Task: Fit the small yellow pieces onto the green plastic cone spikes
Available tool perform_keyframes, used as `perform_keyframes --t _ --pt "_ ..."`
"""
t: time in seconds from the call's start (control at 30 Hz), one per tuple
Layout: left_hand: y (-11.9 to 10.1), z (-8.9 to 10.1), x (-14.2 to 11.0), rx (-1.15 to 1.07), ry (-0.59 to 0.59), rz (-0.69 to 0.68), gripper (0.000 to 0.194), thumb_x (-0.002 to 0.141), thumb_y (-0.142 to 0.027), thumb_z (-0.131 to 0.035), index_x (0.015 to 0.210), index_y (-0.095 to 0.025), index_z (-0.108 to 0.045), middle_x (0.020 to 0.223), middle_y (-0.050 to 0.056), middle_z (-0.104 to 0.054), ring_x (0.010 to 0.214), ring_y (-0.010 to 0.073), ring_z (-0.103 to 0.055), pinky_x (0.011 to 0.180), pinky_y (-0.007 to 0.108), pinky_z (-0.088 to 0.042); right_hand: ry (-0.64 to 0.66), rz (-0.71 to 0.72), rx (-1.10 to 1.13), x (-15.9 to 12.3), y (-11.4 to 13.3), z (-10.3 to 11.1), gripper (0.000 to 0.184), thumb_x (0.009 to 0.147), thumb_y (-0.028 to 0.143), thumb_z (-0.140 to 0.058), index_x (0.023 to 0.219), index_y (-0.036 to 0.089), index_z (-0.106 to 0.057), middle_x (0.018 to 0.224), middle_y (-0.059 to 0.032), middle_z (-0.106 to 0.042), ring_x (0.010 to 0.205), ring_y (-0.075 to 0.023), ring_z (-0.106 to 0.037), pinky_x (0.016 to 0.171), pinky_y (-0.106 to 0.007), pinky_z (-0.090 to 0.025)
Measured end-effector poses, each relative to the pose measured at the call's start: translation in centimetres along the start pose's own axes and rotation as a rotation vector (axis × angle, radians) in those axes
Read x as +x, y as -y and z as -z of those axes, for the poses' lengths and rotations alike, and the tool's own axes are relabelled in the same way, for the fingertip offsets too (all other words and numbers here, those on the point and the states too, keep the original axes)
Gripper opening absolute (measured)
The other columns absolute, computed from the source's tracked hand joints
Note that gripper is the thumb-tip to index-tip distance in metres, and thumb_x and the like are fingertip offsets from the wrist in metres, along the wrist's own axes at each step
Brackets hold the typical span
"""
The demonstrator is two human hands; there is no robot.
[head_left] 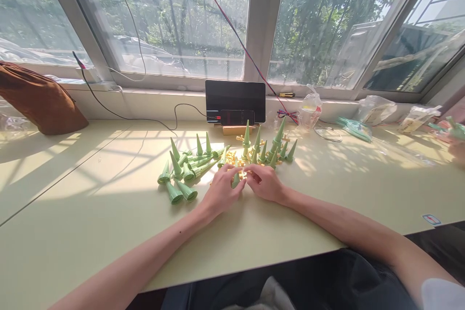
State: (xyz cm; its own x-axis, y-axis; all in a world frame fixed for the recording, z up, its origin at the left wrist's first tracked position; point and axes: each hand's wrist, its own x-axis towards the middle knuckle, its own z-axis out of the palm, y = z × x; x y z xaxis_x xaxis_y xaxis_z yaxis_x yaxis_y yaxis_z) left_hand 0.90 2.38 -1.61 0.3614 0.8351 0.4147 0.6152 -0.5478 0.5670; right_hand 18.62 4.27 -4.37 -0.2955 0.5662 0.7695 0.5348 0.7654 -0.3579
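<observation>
My left hand [225, 186] is curled round a green plastic cone [236, 176] that stands point up near the middle of the table. Close beside it, my right hand [264, 182] has its fingers bent and pinched together; whatever they grip is too small to make out. Beyond both hands lies a pile of small yellow pieces [231, 157]. Several green cones [189, 172] lie and stand to the left of my hands. More upright cones [278, 138] are grouped to the right, some with yellow pieces sticking out at their sides.
A tablet [235, 91] leans at the back with a phone [238, 117] before it on a small stand [237, 130]. A brown bag [39, 97] sits at far left. Plastic bags [311, 109] and a teal coil [353, 129] lie by the window. A black cable [119, 115] crosses the back.
</observation>
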Motion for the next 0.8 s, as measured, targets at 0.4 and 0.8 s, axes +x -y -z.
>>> perform_keyframes --t 0.4,0.8 --pt "0.3 0.4 0.2 0.027 0.007 0.006 0.031 0.092 -0.038 -0.05 0.108 -0.021 -0.07 0.101 0.007 -0.069 0.076 0.0193 -0.061 0.069 0.032 -0.049 -0.061 -0.026 -0.021 0.2 0.1 0.0 0.012 0.085 0.016 -0.051 0.087 0.019 -0.062 0.056 0.0036 -0.057 0.044 -0.0088 -0.046 0.048 -0.021 -0.04" --pt "-0.5 1.2 0.5 -0.075 -0.129 -0.051 0.02 0.094 -0.03 -0.048 0.101 -0.021 -0.065 0.091 0.003 -0.063 0.07 0.0142 -0.055 0.064 0.026 -0.046 -0.105 -0.053 0.075 0.4 1.2 0.8 0.014 0.094 0.02 -0.046 0.105 0.02 -0.055 0.068 0.0013 -0.061 0.05 -0.0096 -0.053 0.049 -0.021 -0.044"
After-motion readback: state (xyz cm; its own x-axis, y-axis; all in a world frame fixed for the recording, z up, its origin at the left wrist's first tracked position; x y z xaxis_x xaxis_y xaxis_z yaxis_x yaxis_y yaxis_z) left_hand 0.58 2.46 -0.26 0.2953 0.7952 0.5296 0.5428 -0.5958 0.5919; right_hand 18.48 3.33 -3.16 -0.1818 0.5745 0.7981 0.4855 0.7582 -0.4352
